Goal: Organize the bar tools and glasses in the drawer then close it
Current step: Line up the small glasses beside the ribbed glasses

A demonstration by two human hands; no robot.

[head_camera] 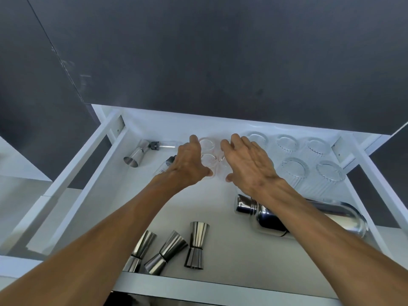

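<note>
The white drawer stands pulled out below me. A cluster of small clear shot glasses sits at its back middle. My left hand cups the cluster from the left and my right hand from the right, fingers spread and touching the glasses. Ribbed clear tumblers stand in rows at the back right. A steel cocktail shaker lies on its side under my right forearm. Three steel jiggers lie near the front edge. A fourth jigger and two pour spouts lie at the back left.
A dark cabinet front rises above the drawer's back. White drawer rails run along the left side and another along the right. The drawer's white front edge is close to me.
</note>
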